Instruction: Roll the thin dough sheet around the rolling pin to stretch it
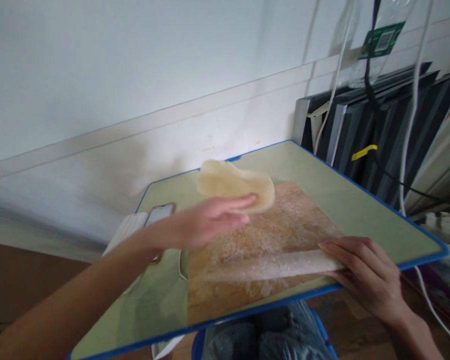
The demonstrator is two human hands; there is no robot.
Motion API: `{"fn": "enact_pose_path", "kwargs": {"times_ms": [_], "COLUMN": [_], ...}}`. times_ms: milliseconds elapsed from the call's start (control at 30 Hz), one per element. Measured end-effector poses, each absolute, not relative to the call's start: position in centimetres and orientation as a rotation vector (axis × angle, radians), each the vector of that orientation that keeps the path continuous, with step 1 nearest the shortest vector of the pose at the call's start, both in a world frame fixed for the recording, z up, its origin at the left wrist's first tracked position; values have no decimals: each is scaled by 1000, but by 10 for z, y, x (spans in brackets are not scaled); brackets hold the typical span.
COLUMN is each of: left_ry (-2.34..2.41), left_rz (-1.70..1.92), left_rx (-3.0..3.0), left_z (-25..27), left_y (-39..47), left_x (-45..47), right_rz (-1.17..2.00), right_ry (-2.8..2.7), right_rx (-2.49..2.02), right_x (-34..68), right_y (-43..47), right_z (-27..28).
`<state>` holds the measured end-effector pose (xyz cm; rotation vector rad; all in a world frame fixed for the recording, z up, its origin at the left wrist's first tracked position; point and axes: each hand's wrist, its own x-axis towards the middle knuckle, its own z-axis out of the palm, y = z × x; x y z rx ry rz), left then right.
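Note:
A thin, pale sheet of rolled dough (232, 181) is held up by my left hand (217, 220), above the far part of a floured wooden board (210, 300). The fingers of that hand are closed at the sheet's near edge, and both are blurred by motion. My right hand (363, 270) grips the right end of a flour-dusted rolling pin (277, 266), which lies across the near part of the board. Loose white flour is scattered over the wood around the pin.
The board rests on a pale green table (360, 210) with a blue edge. A phone (160, 214) and a white object (125, 230) lie at its left. Dark panels (390, 115) lean beyond the right edge, where cables and a plastic bottle (382, 42) hang. A wall stands behind.

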<state>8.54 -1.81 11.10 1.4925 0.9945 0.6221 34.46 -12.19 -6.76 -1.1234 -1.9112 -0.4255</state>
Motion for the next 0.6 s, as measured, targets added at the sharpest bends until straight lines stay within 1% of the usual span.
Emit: {"fn": "enact_pose_path", "kwargs": {"times_ms": [67, 133, 267, 367, 600], "left_ry": [775, 659, 748, 770, 917], "left_rz": [178, 27, 35, 87, 170], "left_rx": [1867, 2131, 2462, 2619, 2687], "left_z": [89, 66, 26, 6, -8], "left_y": [-22, -19, 5, 25, 31], "left_x": [92, 92, 87, 89, 101], "right_rz": [-415, -406, -396, -374, -395], "right_ry": [-1919, -1929, -1947, -1937, -1939], "right_rx": [-1128, -1129, -1140, -1166, -1156], "right_x": [344, 344, 344, 344, 344], "right_y": [-122, -122, -122, -122, -121], "right_z": [-68, -68, -68, -67, -67]}}
